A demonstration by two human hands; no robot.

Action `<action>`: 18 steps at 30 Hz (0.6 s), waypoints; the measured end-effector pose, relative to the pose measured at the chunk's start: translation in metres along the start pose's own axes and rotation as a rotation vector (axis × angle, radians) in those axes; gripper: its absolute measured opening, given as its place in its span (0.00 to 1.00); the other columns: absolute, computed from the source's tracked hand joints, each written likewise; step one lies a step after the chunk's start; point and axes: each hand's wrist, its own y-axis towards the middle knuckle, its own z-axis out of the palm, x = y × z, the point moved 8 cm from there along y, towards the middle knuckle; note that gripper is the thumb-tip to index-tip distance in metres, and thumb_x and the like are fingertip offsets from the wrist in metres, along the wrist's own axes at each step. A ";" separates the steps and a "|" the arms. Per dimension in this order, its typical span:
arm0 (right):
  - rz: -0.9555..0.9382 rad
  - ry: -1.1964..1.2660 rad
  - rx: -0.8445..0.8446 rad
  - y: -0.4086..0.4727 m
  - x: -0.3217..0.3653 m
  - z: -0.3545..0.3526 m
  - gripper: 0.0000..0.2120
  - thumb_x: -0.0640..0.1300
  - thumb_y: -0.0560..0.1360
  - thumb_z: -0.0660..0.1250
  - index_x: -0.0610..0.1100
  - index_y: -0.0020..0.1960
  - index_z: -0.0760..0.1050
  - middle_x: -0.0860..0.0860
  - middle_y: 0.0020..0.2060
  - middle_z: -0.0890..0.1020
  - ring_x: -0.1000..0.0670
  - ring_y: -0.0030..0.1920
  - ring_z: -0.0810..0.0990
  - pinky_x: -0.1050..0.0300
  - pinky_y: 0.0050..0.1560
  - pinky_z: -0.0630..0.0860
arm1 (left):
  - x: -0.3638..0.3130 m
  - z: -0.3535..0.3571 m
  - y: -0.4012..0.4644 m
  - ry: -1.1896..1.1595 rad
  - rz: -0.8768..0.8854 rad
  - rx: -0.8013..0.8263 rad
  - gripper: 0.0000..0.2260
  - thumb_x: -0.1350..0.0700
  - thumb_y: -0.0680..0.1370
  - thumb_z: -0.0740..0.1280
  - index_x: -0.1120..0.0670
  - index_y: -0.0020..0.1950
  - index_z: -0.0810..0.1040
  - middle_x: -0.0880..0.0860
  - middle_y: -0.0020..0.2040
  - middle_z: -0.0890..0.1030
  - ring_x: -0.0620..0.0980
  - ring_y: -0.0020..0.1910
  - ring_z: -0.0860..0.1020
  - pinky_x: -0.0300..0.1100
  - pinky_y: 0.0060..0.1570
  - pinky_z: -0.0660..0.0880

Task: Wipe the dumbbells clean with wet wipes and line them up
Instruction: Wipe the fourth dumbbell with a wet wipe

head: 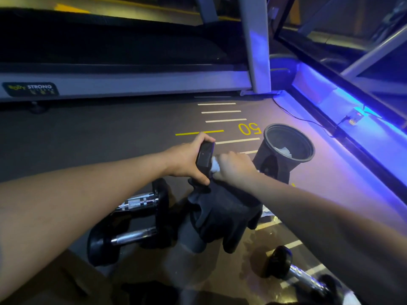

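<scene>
Grip, left: left hand (187, 160) curling around one black head of the held dumbbell (206, 157), thumb underneath, fingers wrapping over the top edge.
Grip, right: right hand (233, 167) pinching a white wet wipe (214, 166), pressing it against the inner side of that head, fingers bunching tight.
Arm pose: both forearms reaching forward from the lower corners, converging at the centre, wrists nearly touching.
Held dumbbell: hovering above the floor (110, 133), its far end hiding behind the right hand.
Beneath the hands: dark cloth (222, 214) draping in folds.
Left side: two dumbbells (134, 221) lying just beside each other, chrome handles showing.
Right side: another dumbbell (297, 271) resting apart on wet-looking floor.
Beyond: black bin (286, 146) tilting, white wipe lying inside; treadmill (123, 82) standing behind.
</scene>
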 end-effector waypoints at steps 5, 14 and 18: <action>0.025 -0.021 0.122 -0.001 -0.013 0.003 0.19 0.53 0.70 0.68 0.47 0.58 0.76 0.46 0.54 0.82 0.42 0.56 0.81 0.52 0.46 0.70 | -0.005 0.000 -0.002 -0.002 0.013 -0.009 0.47 0.47 0.62 0.83 0.44 0.73 0.59 0.48 0.55 0.77 0.53 0.53 0.77 0.45 0.49 0.72; 0.138 0.079 0.412 -0.011 -0.051 0.018 0.04 0.46 0.68 0.67 0.46 0.39 0.75 0.53 0.32 0.86 0.50 0.41 0.84 0.55 0.47 0.80 | -0.003 0.001 -0.002 -0.012 -0.003 -0.001 0.46 0.46 0.63 0.83 0.43 0.72 0.58 0.49 0.56 0.78 0.54 0.52 0.77 0.46 0.48 0.73; 0.081 0.041 0.373 -0.008 -0.052 0.019 0.22 0.59 0.64 0.73 0.48 0.52 0.77 0.54 0.46 0.84 0.46 0.50 0.81 0.49 0.55 0.79 | 0.000 0.001 -0.001 0.016 -0.013 0.000 0.47 0.45 0.63 0.83 0.43 0.72 0.57 0.51 0.56 0.79 0.55 0.52 0.77 0.48 0.50 0.75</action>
